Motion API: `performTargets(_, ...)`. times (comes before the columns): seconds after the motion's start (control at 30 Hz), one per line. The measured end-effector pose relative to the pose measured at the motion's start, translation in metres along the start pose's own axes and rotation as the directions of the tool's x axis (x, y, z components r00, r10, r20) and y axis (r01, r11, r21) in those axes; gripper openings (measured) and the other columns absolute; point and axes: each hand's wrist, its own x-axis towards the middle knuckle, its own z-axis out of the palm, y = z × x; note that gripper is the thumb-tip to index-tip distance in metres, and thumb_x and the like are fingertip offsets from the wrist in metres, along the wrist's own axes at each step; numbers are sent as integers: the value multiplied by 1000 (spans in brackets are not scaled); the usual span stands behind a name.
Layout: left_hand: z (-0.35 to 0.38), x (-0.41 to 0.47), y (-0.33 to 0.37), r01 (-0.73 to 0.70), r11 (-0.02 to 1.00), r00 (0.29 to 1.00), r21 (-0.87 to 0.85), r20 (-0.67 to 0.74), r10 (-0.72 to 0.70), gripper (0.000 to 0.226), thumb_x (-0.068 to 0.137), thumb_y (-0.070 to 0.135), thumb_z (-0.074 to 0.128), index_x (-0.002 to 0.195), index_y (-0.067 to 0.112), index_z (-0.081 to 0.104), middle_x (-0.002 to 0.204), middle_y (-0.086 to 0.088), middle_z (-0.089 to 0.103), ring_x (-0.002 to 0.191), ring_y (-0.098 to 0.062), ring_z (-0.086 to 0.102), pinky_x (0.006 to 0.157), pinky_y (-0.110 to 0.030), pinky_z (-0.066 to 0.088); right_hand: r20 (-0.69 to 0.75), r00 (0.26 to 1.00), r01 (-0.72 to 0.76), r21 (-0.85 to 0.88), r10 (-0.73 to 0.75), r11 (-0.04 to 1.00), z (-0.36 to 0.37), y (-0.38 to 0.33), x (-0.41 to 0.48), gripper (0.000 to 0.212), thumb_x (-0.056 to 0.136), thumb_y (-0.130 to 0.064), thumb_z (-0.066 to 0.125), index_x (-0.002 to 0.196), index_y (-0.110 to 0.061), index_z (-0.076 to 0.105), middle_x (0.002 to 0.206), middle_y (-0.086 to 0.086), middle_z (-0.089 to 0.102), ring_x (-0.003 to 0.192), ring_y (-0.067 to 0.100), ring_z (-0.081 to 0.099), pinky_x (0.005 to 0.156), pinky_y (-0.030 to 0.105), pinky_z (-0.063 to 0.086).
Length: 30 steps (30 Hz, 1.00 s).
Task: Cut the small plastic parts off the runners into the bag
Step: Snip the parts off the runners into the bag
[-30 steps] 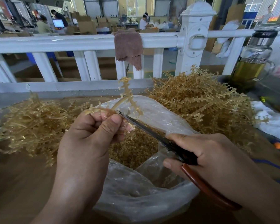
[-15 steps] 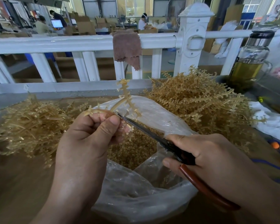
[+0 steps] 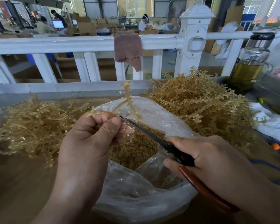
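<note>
You have a single view, from the camera on your head, facing forward and down, close over your left hand and right hand above the bag. Its wide angle reaches the white railing at the far side.

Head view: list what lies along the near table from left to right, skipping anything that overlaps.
Left pile of runners → left hand, pinching a runner → scissors → right hand, gripping the scissors → white cloth.
</note>
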Motion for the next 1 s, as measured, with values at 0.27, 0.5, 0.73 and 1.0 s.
performTargets(0.27, -1, 0, 0, 15, 1000, 1000, -11, -1, -15, 11, 78, 34, 77, 68, 36, 73, 71, 5, 72, 72, -13, 72, 67, -27, 58, -3, 1000, 12, -1, -12, 1000, 2, 1, 0, 60, 80, -65, 40, 115, -26, 69, 78, -14, 70, 71, 2, 65, 62, 25, 53)
performTargets(0.5, -4, 1, -3, 24, 999, 1000, 27, 18, -24, 8, 81, 31, 71, 73, 32, 74, 76, -1, 75, 78, -18, 75, 66, -26, 57, 27, 999, 17, 28, -17, 999, 2, 7, 0, 63, 81, -71, 44, 120, -24, 61, 92, -7, 72, 82, 7, 67, 67, 32, 55)
performTargets(0.73, -4, 2, -3, 44, 999, 998, 17, 37, -45, 8, 82, 29, 70, 74, 27, 72, 76, -3, 74, 77, -18, 74, 66, -26, 57, 45, 999, 17, 24, -19, 1000, 0, 7, 1, 56, 84, -65, 46, 116, -24, 66, 88, -8, 72, 79, 6, 67, 66, 28, 54)
performTargets(1.0, -4, 1, -2, 55, 998, 998, 8, 38, -56, 10, 81, 31, 74, 72, 29, 72, 74, 2, 72, 76, -16, 73, 69, -26, 57, 54, 999, 6, 12, -6, 1000, 0, 3, 1, 53, 84, -58, 46, 115, -21, 69, 84, -8, 72, 74, 5, 66, 66, 28, 53)
